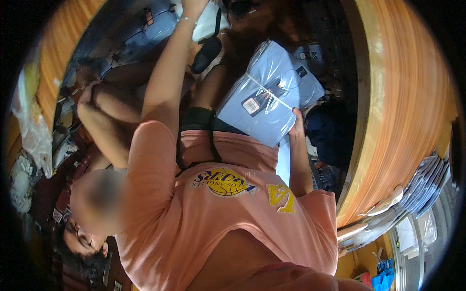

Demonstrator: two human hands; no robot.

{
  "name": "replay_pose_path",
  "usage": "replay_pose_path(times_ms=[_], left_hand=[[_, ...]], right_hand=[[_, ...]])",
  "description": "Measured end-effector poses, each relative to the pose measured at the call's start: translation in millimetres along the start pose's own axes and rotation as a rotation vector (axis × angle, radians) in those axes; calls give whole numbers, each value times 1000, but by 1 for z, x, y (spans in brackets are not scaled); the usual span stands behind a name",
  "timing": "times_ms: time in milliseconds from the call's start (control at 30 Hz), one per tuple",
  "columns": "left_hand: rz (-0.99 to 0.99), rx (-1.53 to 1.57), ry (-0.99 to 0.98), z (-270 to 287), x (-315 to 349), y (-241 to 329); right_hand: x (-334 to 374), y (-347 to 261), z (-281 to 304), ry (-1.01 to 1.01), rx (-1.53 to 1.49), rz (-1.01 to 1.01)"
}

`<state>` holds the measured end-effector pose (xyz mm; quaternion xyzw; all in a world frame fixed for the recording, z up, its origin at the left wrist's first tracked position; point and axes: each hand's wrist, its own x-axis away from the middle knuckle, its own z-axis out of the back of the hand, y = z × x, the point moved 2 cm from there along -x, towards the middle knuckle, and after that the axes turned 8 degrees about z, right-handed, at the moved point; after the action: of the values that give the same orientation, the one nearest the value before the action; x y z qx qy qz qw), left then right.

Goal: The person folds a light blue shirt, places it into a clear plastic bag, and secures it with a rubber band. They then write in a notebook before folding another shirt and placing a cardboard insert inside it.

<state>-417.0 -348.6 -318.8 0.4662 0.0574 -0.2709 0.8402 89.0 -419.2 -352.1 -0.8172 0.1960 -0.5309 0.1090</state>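
My right hand (297,124) grips the near right corner of a folded light-blue shirt (272,99) in a clear plastic sleeve, its thumb lying on top. A pale cord crosses the package, and dark and white labels show on its front. Beyond its right edge, partly covered, is another plastic-wrapped light-blue garment (310,87); whether my hand touches it is hidden. My left arm stretches far forward, and my left hand (193,7) is cut off by the top edge, so its fingers are out of sight. Nearest to it lies a white package (208,22) with a dark strip.
A curved wooden panel (403,111) rises at the right, with a stack of folded blue garments (423,186) beyond it. Clear plastic bags (36,126) hang at the left. Another person (85,242) is at the lower left. More wrapped garments (155,24) lie at the far left.
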Motion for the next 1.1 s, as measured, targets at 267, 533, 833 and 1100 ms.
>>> replay_pose_path(times_ms=[267,533,833,1100], left_hand=[[14,337,-89,-42,-14,-21],[-45,421,153,-81,-9,-39],[-231,526,181,-65,10,-17],[-100,492,-355,-77,257,-70]], right_hand=[[-69,12,23,156,22,259],[-174,24,48,-18,-169,403],[-255,35,71,27,-308,596],[-255,17,87,95,-186,608]])
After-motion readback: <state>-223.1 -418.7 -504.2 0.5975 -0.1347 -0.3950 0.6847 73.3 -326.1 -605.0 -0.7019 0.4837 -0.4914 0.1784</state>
